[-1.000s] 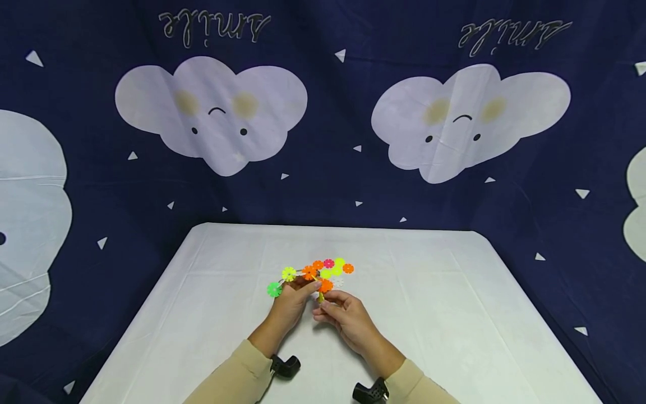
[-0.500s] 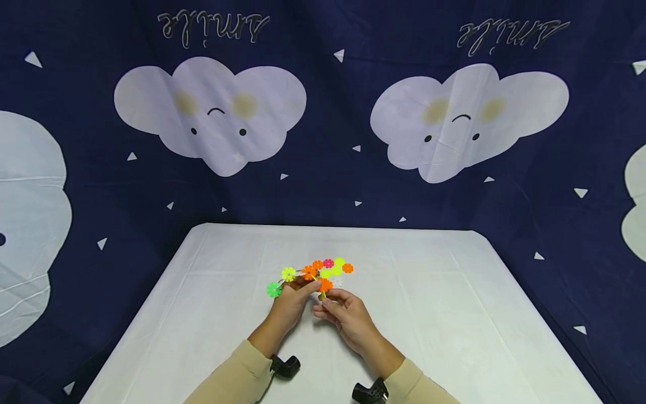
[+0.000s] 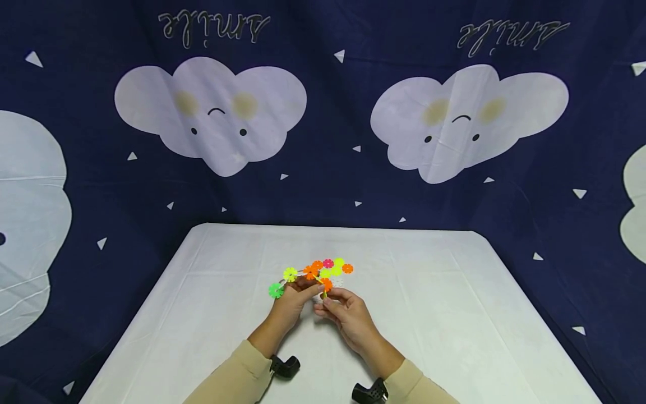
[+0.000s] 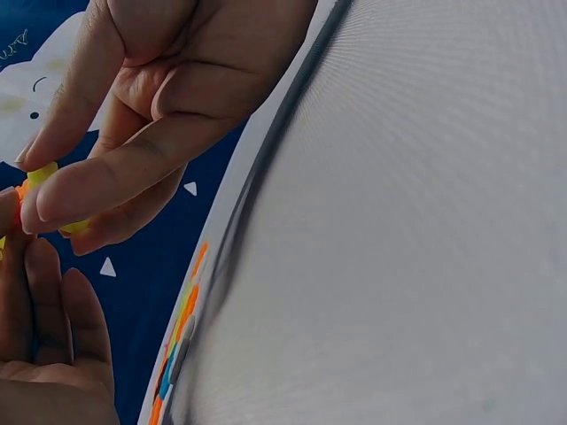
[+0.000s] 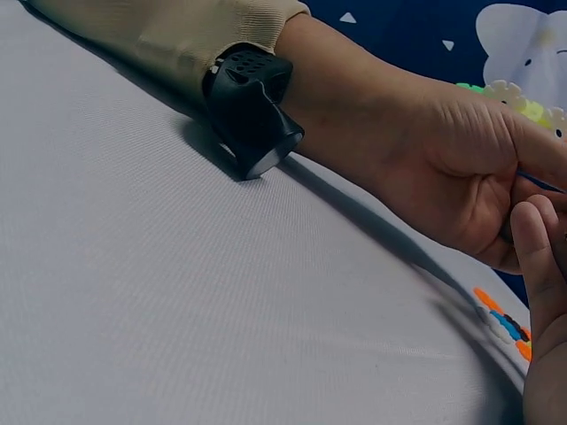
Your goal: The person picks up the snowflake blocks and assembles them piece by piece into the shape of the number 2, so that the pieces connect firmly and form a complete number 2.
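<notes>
My left hand (image 3: 291, 300) holds a joined chain of plastic snowflake discs, its thumb near an orange disc (image 3: 327, 284). From that hand's far side project a green disc (image 3: 276, 290), a lime-yellow disc (image 3: 290, 274) and another orange disc (image 3: 310, 272). My right hand (image 3: 345, 315) pinches a yellow snowflake disc (image 4: 42, 173) between thumb and finger. This disc stands edge-on, right at the nearer orange one. In the left wrist view, fingers cover most of where they meet. The right wrist view shows the left hand's palm side, with the pinched disc hidden.
Loose discs lie on the white table (image 3: 454, 314) just beyond the hands, among them a pink disc (image 3: 328, 263), an orange disc (image 3: 347, 269) and lime-yellow ones (image 3: 338, 264). A dark blue cloth with clouds (image 3: 212, 112) hangs behind the table. Black wrist cameras (image 3: 286, 367) sit by both sleeves.
The held chain has shifted slightly right. The pinched yellow disc has moved a little up and right, closer in against the orange disc. Both arms stay nearly still, and the loose discs have not moved.
</notes>
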Action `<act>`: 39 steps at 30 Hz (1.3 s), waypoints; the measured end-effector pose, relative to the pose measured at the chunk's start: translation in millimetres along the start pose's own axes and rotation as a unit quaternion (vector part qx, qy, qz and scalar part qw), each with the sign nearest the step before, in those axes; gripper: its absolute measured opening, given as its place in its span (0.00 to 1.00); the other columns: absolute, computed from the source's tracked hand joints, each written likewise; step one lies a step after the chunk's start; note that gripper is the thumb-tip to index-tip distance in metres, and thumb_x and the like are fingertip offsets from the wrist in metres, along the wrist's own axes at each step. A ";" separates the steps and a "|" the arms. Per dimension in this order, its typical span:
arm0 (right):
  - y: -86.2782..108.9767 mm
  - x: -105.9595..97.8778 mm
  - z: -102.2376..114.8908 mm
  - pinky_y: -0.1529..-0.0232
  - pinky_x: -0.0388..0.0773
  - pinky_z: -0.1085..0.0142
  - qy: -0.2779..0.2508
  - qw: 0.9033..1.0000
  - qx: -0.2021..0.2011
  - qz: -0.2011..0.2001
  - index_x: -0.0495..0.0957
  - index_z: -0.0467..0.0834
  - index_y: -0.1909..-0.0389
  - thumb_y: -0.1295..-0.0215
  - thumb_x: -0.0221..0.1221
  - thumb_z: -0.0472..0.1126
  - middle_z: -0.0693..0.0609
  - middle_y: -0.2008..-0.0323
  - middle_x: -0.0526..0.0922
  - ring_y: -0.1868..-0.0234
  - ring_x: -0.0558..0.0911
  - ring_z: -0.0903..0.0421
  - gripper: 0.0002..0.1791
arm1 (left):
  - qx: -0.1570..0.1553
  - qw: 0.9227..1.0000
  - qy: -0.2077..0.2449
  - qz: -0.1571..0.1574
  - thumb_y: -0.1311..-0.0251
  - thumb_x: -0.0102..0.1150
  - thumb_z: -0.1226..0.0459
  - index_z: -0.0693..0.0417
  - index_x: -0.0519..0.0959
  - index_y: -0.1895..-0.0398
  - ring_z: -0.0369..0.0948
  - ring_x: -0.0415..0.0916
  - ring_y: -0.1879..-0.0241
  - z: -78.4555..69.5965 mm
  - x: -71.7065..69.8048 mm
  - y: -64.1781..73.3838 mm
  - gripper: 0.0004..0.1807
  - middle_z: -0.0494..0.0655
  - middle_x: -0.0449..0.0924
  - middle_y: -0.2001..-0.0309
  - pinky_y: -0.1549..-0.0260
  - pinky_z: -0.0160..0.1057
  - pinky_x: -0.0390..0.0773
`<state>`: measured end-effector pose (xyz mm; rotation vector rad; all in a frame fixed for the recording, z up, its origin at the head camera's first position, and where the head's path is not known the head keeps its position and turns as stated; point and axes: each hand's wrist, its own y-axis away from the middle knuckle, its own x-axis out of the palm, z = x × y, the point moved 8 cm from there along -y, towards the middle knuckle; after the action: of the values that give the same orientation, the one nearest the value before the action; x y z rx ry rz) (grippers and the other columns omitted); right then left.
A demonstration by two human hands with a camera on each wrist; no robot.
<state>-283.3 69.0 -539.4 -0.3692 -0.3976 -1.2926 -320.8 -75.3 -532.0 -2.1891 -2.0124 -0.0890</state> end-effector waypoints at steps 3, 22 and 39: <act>-0.2 -0.8 0.4 0.49 0.85 0.54 0.003 1.000 -0.004 -0.009 0.68 0.18 0.41 0.27 0.55 0.19 0.32 0.50 0.79 0.59 0.90 0.48 0.17 | 0.000 1.000 -0.004 -0.001 0.40 0.75 0.68 0.55 0.82 0.68 0.42 0.74 0.62 1.2 -1.3 -0.7 0.08 0.44 0.78 0.68 0.57 0.36 0.76; 4.7 -4.3 5.2 0.53 0.86 0.52 0.092 0.994 -0.053 -0.027 0.71 0.19 0.44 0.30 0.62 0.22 0.26 0.60 0.85 0.62 0.91 0.46 0.18 | -0.018 0.996 -0.069 0.043 0.38 0.74 0.66 0.60 0.84 0.63 0.39 0.76 0.63 -3.1 2.5 -1.7 0.07 0.42 0.82 0.68 0.61 0.33 0.75; 4.8 -4.3 8.7 0.57 0.87 0.61 0.124 0.992 -0.035 -0.017 0.73 0.23 0.43 0.28 0.63 0.27 0.28 0.61 0.86 0.62 0.91 0.47 0.17 | -0.010 0.998 -0.051 0.030 0.38 0.75 0.66 0.64 0.86 0.61 0.41 0.79 0.59 1.9 3.0 0.3 0.09 0.44 0.85 0.64 0.55 0.35 0.78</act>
<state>-280.3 77.9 -534.1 -0.2578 -0.1485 -1.3688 -320.4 -72.0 -533.4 -2.3103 -2.0032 0.0099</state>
